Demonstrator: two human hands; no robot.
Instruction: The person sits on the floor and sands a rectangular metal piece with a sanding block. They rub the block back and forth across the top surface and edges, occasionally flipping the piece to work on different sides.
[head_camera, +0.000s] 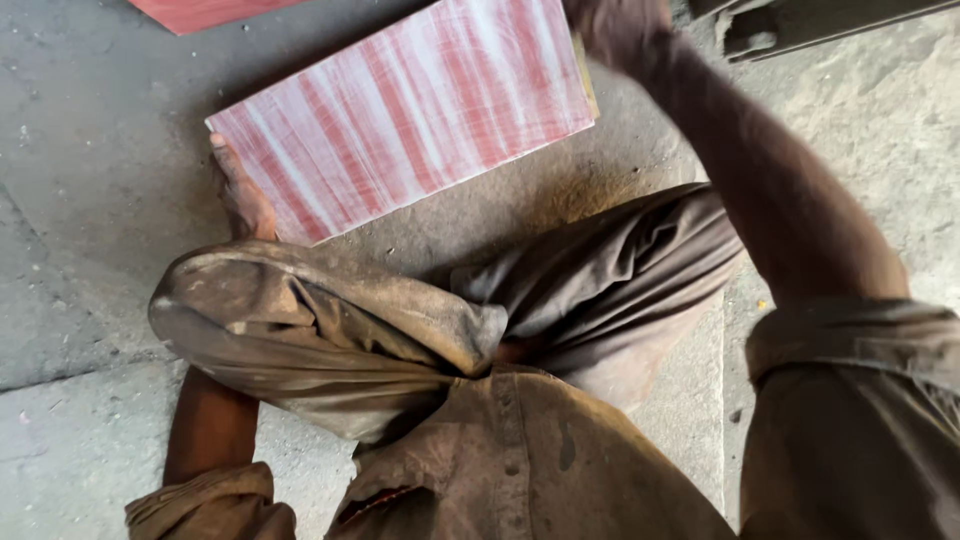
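Head view, looking straight down. We record one flat rectangular board (405, 115), its face streaked in red and white bands, lying on the grey concrete floor (90, 180) and turned at an angle to the frame.

Left hand (243, 195): at the board's lower left corner, touching its edge. Our bent knee in dusty brown trousers (330, 330) hides most of it, so we cannot tell how its fingers are set.

Right hand (615, 30): at the board's upper right corner, blurred and cut by the top of the frame. It sits against the board's short edge; whether the fingers are closed round that edge we cannot tell.

Also noted: a second red sheet (200, 12), only its corner showing at the top left, well apart from the board. A dark metal piece (800, 25) at the top right. A patch of yellowish sawdust (590, 195) on the floor just below the board.
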